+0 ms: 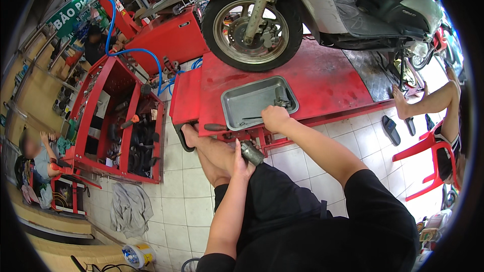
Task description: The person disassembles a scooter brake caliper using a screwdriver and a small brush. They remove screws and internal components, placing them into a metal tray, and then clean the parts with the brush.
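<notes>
In my left hand (pixel 242 166), over my thigh, is a dark metal cylinder (pixel 251 153). My right hand (pixel 275 118) is closed at the front right of a grey metal tray (pixel 227 98), apparently on a thin dark tool (pixel 251 118) that reaches across the tray. Small metal parts (pixel 281 99) sit at the tray's right end, just beyond that hand. A dark tool handle (pixel 216 127) lies at the tray's front left on the red lift platform (pixel 322 75).
A scooter (pixel 257 25) stands on the lift above the tray. At left are a red tool cart (pixel 85 146), blue hose (pixel 136 50), two other people (pixel 35 151) (pixel 95 40) and a grey cloth (pixel 130 209). Another person's legs (pixel 428 106), sandals (pixel 390 131) and red stool (pixel 421 151) are right.
</notes>
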Available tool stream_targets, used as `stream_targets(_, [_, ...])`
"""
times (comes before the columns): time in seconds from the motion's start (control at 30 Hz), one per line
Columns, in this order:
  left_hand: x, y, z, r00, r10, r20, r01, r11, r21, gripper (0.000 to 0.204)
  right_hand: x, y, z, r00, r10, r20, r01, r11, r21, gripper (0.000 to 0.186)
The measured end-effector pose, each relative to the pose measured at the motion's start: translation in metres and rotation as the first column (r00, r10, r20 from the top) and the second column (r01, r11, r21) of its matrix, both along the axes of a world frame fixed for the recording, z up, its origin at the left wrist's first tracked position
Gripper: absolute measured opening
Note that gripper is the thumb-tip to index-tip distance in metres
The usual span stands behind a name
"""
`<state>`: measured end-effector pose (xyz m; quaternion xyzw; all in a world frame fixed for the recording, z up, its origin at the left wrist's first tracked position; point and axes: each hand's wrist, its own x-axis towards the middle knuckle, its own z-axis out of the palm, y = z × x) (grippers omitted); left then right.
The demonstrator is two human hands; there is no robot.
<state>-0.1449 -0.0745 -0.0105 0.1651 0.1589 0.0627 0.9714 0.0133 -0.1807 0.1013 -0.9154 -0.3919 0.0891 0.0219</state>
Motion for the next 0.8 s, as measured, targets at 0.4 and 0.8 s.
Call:
stream_targets(0.4, [0.002, 0.007, -0.014, 0.998, 0.021, 0.065, -0.019, 0.999, -0.031, 0.052, -0.015, -0.108, -0.035, 0.935, -0.154, -0.319, 0.329, 0.709, 0.623, 0.021])
stream_targets(0.8, [0.001, -0.001, 0.056, 0.973, 0.134, 0.186, -0.083, 0.962, -0.261, 0.061, -0.086, -0.269, -0.097, 0.657, -0.348, -0.669, 0.754, 0.283, 0.593, 0.021])
